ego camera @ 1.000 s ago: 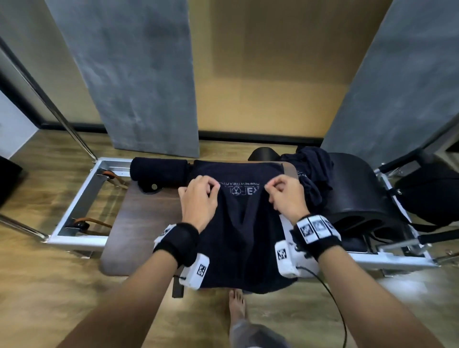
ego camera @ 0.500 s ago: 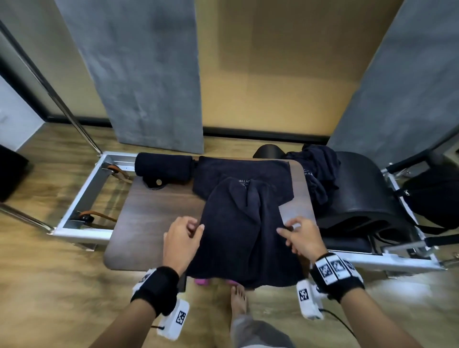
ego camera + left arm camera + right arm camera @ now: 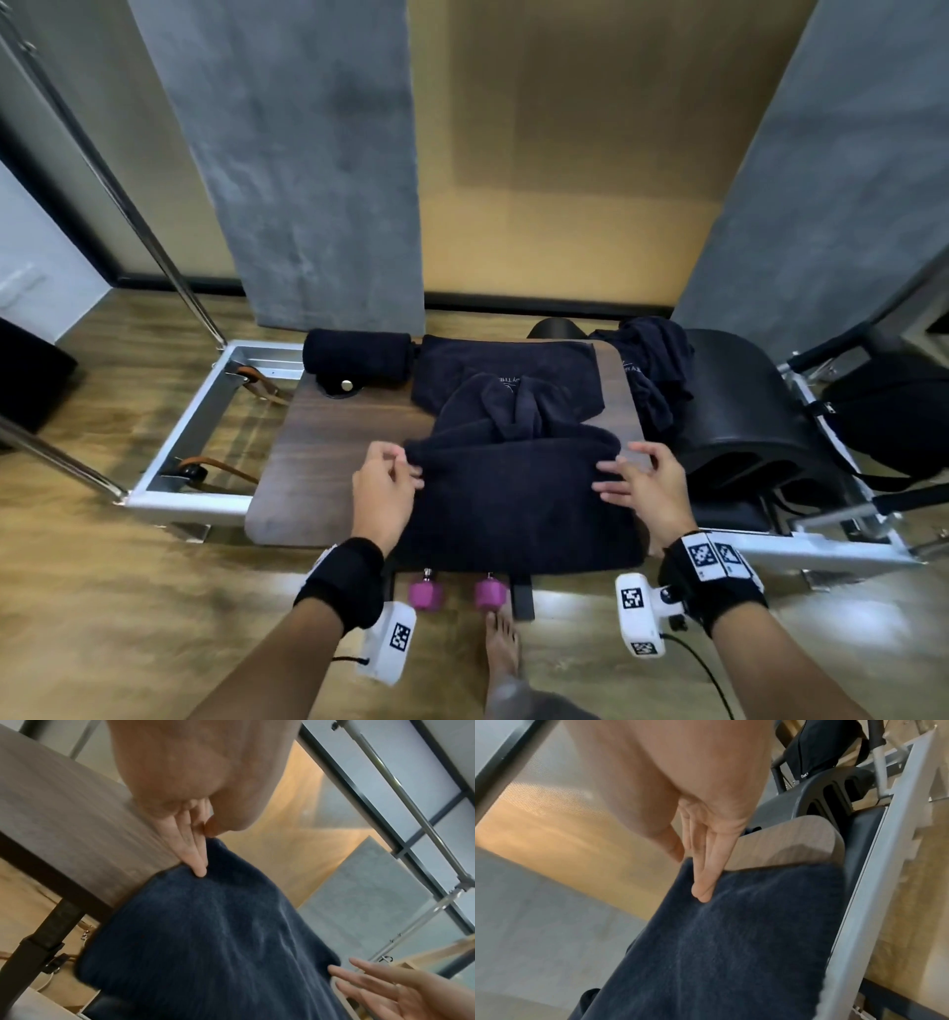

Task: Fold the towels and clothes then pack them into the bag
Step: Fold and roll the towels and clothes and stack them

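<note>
A dark navy towel (image 3: 513,503) (image 3: 218,943) (image 3: 744,933) lies doubled over on the near half of the wooden board (image 3: 328,462). Its fold runs between my two hands, and a bunched part lies behind it. My left hand (image 3: 398,465) (image 3: 203,850) rests straight fingers on the fold's left corner, thumb close against them. My right hand (image 3: 621,473) (image 3: 698,874) is open, its spread fingers touching the fold's right end. A rolled dark towel (image 3: 357,354) sits at the board's far left. The black bag (image 3: 883,411) stands at the far right.
A heap of dark clothes (image 3: 652,370) lies on the black barrel seat (image 3: 744,411) right of the board. A metal frame (image 3: 205,411) with straps adjoins on the left. Two purple dumbbells (image 3: 426,596) and my bare foot (image 3: 503,652) are below the near edge.
Both hands came from the towel's far edge back to the near part of the board. The towel's hanging end no longer drapes low and now lies doubled; the right hand has opened.
</note>
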Demonstrator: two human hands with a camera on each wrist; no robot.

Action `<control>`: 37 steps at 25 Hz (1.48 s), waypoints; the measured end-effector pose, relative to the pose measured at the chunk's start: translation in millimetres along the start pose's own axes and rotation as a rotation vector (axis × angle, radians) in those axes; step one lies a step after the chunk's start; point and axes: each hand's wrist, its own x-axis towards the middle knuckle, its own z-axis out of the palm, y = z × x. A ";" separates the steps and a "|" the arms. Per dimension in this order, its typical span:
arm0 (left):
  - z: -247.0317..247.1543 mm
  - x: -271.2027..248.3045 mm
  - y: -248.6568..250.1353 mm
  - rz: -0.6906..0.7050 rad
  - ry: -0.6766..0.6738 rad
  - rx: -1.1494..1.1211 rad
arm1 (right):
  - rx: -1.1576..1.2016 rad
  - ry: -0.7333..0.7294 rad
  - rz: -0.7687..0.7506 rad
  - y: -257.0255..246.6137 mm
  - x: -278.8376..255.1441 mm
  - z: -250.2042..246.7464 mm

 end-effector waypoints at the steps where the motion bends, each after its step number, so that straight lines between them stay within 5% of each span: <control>1: 0.2 -0.2 3.3 0.027 -0.026 -0.057 | -0.002 -0.004 -0.042 -0.7 -3.3 -0.8; 4: 1.5 -11.3 -3.4 0.236 -0.164 0.077 | -0.335 -0.050 -0.259 12.6 -15.4 -3.1; 7: -2.9 -26.3 -24.6 0.453 -0.338 0.461 | -0.733 -0.170 -0.430 36.6 -28.4 -7.3; 11: -14.5 -29.1 -37.3 0.504 -0.494 0.755 | -0.884 -0.305 -0.528 50.8 -40.2 -14.2; 16: -27.2 -14.3 -41.5 0.592 -0.532 0.798 | -1.186 -0.438 -0.600 53.5 -42.5 -22.6; 21: -29.6 12.5 -39.7 0.574 -0.461 0.512 | -1.088 -0.466 -0.626 37.9 -27.0 -29.3; 27: -10.0 52.6 8.6 0.532 -0.385 0.216 | -0.640 -0.375 -0.483 -12.6 4.6 -15.3; 34: 13.8 135.3 75.1 0.431 -0.322 0.168 | -0.342 -0.422 -0.521 -95.2 90.1 10.6; 37: 29.6 174.6 91.3 0.470 -0.218 0.214 | -0.342 -0.312 -0.505 -108.9 142.5 21.4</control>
